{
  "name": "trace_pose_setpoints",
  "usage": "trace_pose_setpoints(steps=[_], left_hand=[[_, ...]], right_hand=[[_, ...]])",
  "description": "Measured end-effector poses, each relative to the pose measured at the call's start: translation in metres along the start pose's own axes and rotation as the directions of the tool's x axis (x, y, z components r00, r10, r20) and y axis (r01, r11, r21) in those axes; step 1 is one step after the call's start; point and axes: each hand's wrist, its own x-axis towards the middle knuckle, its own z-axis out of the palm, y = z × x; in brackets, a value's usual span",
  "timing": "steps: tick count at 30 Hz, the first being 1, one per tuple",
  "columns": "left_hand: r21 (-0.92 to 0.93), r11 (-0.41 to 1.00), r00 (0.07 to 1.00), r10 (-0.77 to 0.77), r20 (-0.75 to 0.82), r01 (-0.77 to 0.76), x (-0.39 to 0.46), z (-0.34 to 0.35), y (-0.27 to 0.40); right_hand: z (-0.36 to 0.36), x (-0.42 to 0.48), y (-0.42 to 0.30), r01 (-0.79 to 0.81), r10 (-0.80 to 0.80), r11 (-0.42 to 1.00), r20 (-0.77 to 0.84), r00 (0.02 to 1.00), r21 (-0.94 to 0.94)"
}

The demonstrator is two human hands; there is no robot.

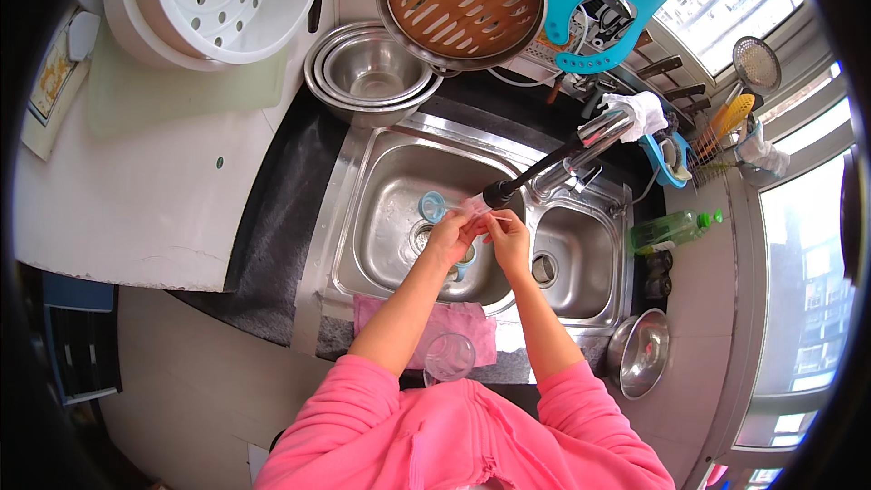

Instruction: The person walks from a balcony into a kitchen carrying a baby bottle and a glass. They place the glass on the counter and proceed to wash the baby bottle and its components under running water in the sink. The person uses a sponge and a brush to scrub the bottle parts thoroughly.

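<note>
Over the large basin of a steel double sink [381, 211], my left hand [450, 235] is closed around a small clear item, just under the black faucet spout [500, 193]. My right hand [507, 238] touches my left fingertips and pinches a thin white stick [502, 218]. What exactly the clear item is cannot be told. A light blue round cup or lid [431, 207] lies in the basin to the left of my hands. Another light blue piece [461, 272] is partly hidden below them. A clear glass [449, 356] stands at the front edge by a pink cloth [391, 313].
Nested steel bowls [376, 71] and a brown steamer rack [463, 0] are behind the sink. White perforated baskets [224, 0] stand back left. A green bottle [670, 231] and steel bowls [643, 354] lie at the right. Knives [660, 68] are racked back right.
</note>
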Motion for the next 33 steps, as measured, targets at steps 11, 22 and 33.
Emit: trace_pose_setpoints(steps=[11,22,33], left_hand=[[-0.003,0.998,0.986,0.059,-0.155,-0.061,-0.001,0.006,0.004],[0.022,1.000,0.981,0.023,-0.194,-0.019,-0.001,-0.003,0.016],[-0.008,0.999,0.960,-0.034,-0.276,0.033,0.006,-0.005,0.010]], right_hand=[[0.006,-0.001,-0.005,0.037,-0.078,0.985,-0.244,0.967,-0.169],[-0.012,0.001,-0.026,0.095,-0.144,0.966,-0.195,0.970,-0.241],[-0.017,0.001,-0.031,0.143,-0.212,0.948,-0.232,0.949,-0.283]])
